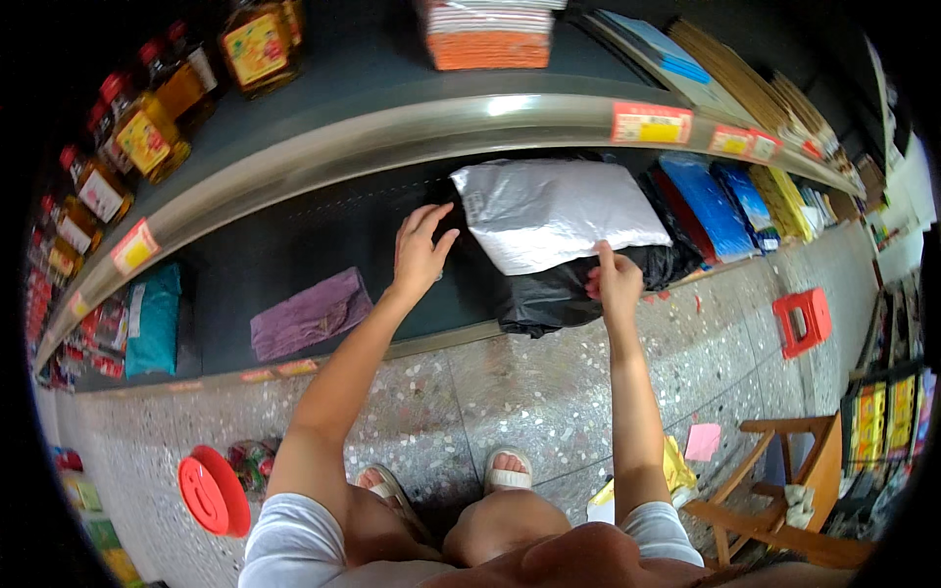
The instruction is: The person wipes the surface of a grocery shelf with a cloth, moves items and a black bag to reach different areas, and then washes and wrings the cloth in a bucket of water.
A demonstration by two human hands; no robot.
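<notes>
On the low dark shelf (309,242) in front of me, a silver-white plastic mailer bag (566,209) lies over a black plastic bag (555,298). My right hand (620,283) grips the mailer's near edge, one digit on top and the other fingers curled below. To the left of the mailer, my left hand (423,250) hovers over the shelf with fingers apart, holding nothing. A folded purple cloth (312,312) rests on the shelf left of that hand. Farther left is a teal plastic package (154,320).
Above runs a metal shelf edge (412,136) with price tags; bottles (151,136) stand on that upper shelf. Blue packages (709,209) sit right of the mailer. On the floor are a red stool (801,322), a wooden chair (820,470) and a red-lidded jar (213,491).
</notes>
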